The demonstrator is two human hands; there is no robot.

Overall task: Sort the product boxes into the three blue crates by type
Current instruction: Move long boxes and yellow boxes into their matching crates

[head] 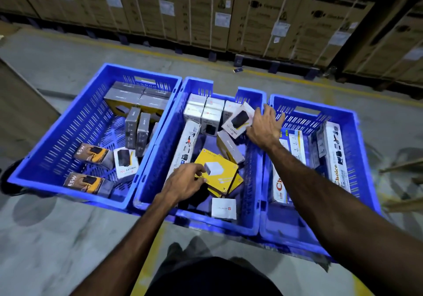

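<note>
We note three blue crates side by side on the floor. The left crate (29, 172) holds grey boxes and two 65W boxes (88, 184). The middle crate (196, 84) holds white boxes, a long white box and yellow boxes. The right crate (357, 149) holds long white boxes (336, 156), their long axes running away from us. The left hand (183, 184) pinches a flat yellow box (217, 169). The right hand (264, 128) grips a tilted white Halley box (238, 120) over the middle crate.

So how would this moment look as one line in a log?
stage: sorting | left hand: on yellow box, middle crate | right hand: on white Halley box, same crate
</note>
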